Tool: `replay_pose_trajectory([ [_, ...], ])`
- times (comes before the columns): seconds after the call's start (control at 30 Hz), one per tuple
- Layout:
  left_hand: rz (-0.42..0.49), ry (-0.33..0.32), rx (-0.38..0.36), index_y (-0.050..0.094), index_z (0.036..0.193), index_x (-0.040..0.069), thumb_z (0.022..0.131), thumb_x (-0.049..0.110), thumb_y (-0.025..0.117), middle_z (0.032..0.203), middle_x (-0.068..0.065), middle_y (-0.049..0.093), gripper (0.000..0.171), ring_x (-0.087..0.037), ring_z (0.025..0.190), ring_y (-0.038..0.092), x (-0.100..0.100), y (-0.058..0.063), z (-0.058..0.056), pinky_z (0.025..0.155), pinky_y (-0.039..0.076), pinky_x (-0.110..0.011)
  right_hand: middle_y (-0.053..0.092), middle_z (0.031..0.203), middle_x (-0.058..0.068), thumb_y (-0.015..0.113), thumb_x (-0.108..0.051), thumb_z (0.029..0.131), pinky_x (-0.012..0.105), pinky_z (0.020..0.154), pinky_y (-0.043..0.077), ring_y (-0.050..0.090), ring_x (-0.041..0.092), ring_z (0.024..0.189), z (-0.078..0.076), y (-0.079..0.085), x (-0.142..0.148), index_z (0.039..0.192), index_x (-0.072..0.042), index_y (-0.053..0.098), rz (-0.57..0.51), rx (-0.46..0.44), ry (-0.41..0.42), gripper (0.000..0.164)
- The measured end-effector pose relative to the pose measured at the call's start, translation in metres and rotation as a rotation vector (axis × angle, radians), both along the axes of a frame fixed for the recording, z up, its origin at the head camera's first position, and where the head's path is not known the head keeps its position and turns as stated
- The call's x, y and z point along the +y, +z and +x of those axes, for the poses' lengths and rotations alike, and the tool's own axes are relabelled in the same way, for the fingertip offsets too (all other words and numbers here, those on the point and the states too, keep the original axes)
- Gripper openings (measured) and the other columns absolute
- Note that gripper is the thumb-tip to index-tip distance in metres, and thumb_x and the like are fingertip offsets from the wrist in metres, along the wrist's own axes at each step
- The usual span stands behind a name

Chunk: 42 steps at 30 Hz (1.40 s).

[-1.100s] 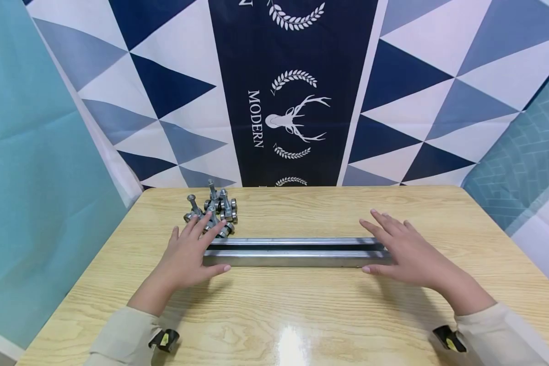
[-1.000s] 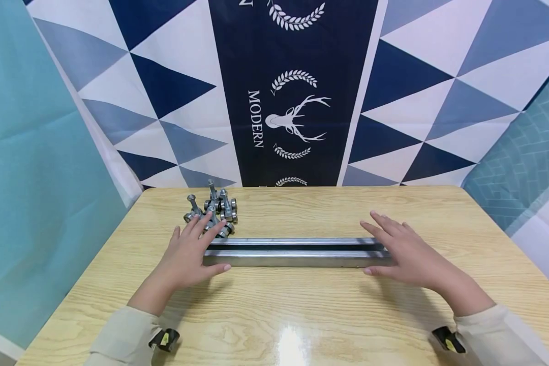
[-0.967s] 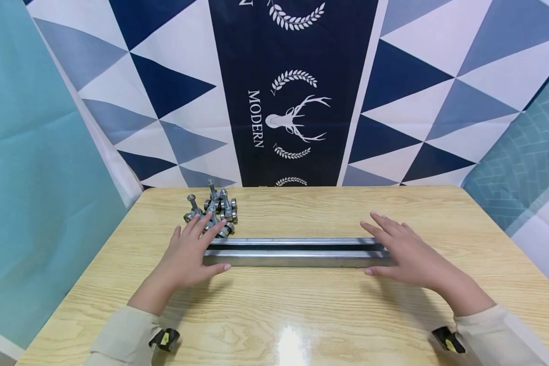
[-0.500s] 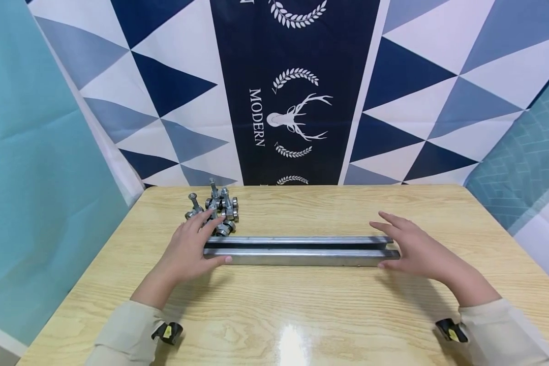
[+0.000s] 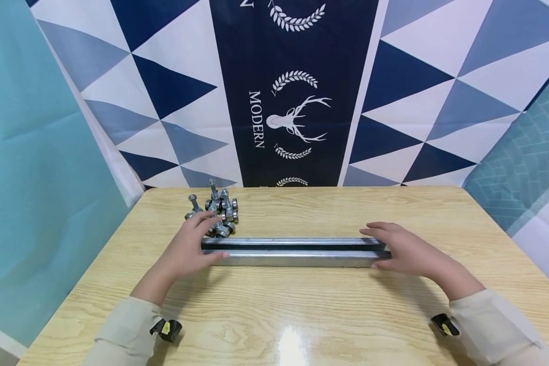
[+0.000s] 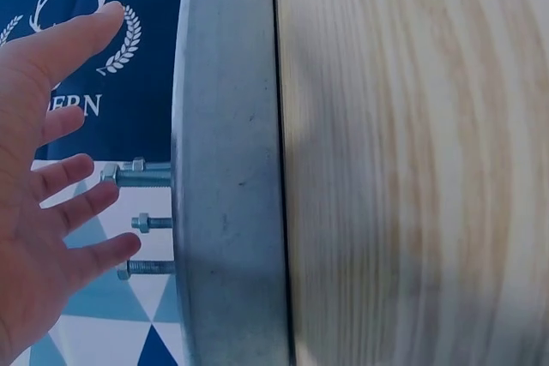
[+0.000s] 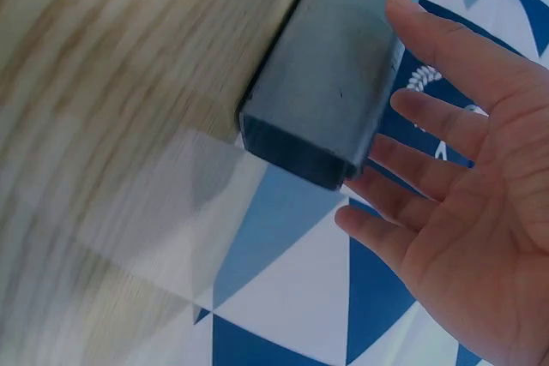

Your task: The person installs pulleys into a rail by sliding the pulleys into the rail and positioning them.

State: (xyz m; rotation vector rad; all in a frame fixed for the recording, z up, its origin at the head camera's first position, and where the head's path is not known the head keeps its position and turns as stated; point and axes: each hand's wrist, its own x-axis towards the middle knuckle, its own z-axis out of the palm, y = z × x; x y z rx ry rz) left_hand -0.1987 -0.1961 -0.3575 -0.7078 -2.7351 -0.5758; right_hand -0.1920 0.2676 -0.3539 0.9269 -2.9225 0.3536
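A long slotted metal channel (image 5: pixel 297 258) lies crosswise on the wooden table, its slot facing up. Over its left end hovers my left hand (image 5: pixel 189 249), thumb on the near side and fingers toward the far side. In the left wrist view those fingers (image 6: pixel 81 212) are spread and hold nothing. My right hand (image 5: pixel 407 251) is at the opposite end in a similar pose. The right wrist view shows the channel's hollow end (image 7: pixel 296 159) beside the loosely bent fingers, which do not grip it; whether the thumb touches it I cannot tell.
Several bolt-topped roller trolleys (image 5: pixel 229 208) stand clustered behind the channel's left end, partly hidden by my left hand. A patterned cloth (image 5: pixel 297 101) hangs behind the table (image 5: pixel 279 300), and a teal sheet (image 5: pixel 41 168) hangs at the left.
Both hands have drawn lower and slightly narrower around the channel's ends, their fingers more bent. My right hand shifted outward, then back inward. The channel appears to stay in place.
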Motion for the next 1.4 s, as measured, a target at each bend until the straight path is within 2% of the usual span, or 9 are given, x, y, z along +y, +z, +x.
replay_pose_trajectory([
  [0.2,-0.01,-0.006,0.01,0.043,0.129,0.017,0.069,0.051,0.066,0.133,-0.009,0.034,0.073,-0.029,0.119,0.035,-0.004,0.002,-0.005,0.09,0.034,-0.048,0.06,0.103,0.011,0.075,-0.023,0.067,0.041,0.077,0.045,0.056,0.024,0.093,-0.005,0.003,-0.012,0.116,-0.001,0.056,0.066,0.02,0.047,0.056],
  [0.37,-0.008,-0.007,0.012,0.045,0.128,0.015,0.069,0.05,0.068,0.13,-0.009,0.037,0.072,-0.029,0.116,0.038,-0.007,0.005,-0.009,0.088,0.037,-0.047,0.061,0.092,0.006,0.077,-0.021,0.065,0.035,0.067,0.046,0.056,0.016,0.08,-0.007,0.008,-0.017,0.11,0.0,0.06,0.147,0.027,0.057,0.053],
  [0.5,-0.005,-0.008,0.009,0.048,0.125,0.012,0.068,0.047,0.07,0.129,-0.011,0.038,0.07,-0.03,0.115,0.038,-0.01,0.01,-0.012,0.088,0.036,-0.047,0.062,0.088,0.004,0.08,-0.021,0.059,0.035,0.065,0.047,0.057,0.016,0.075,-0.008,0.012,-0.022,0.107,-0.001,0.063,0.191,0.022,0.025,0.055],
  [0.7,0.004,-0.008,0.013,0.05,0.122,0.008,0.069,0.04,0.071,0.126,-0.013,0.041,0.065,-0.031,0.114,0.04,-0.017,0.016,-0.017,0.089,0.035,-0.049,0.065,0.089,0.007,0.082,-0.017,0.055,0.038,0.069,0.047,0.06,0.023,0.081,-0.008,0.017,-0.032,0.103,0.001,0.064,0.183,-0.031,-0.019,0.054],
  [0.9,0.002,0.043,-0.009,0.052,0.12,0.009,0.073,0.029,0.071,0.122,-0.01,0.046,0.055,-0.03,0.11,0.044,-0.02,0.021,-0.023,0.089,0.036,-0.047,0.066,0.093,0.011,0.083,-0.018,0.053,0.04,0.07,0.047,0.061,0.027,0.084,-0.012,0.021,-0.035,0.101,0.001,0.066,0.177,-0.069,-0.041,0.055],
  [1.1,-0.001,0.084,-0.051,0.055,0.117,0.004,0.077,0.019,0.067,0.114,-0.013,0.052,0.043,-0.029,0.097,0.054,-0.02,0.025,-0.033,0.077,0.044,-0.043,0.066,0.093,0.012,0.083,-0.018,0.053,0.041,0.07,0.047,0.06,0.028,0.084,-0.014,0.024,-0.036,0.101,0.0,0.066,0.186,-0.099,-0.051,0.055],
  [1.23,0.019,0.067,-0.065,0.057,0.115,0.004,0.077,0.01,0.066,0.105,-0.012,0.055,0.04,-0.026,0.085,0.058,-0.02,0.028,-0.042,0.068,0.047,-0.038,0.066,0.094,0.012,0.083,-0.018,0.052,0.041,0.071,0.047,0.06,0.028,0.085,-0.015,0.025,-0.038,0.102,0.0,0.066,0.192,-0.112,-0.054,0.055],
  [1.4,0.0,0.036,-0.11,0.058,0.117,0.006,0.079,0.013,0.065,0.108,-0.011,0.056,0.039,-0.02,0.078,0.055,-0.016,0.032,-0.051,0.066,0.045,-0.034,0.065,0.095,0.012,0.083,-0.019,0.053,0.041,0.071,0.047,0.06,0.028,0.086,-0.016,0.026,-0.038,0.103,0.0,0.065,0.195,-0.134,-0.057,0.056],
])
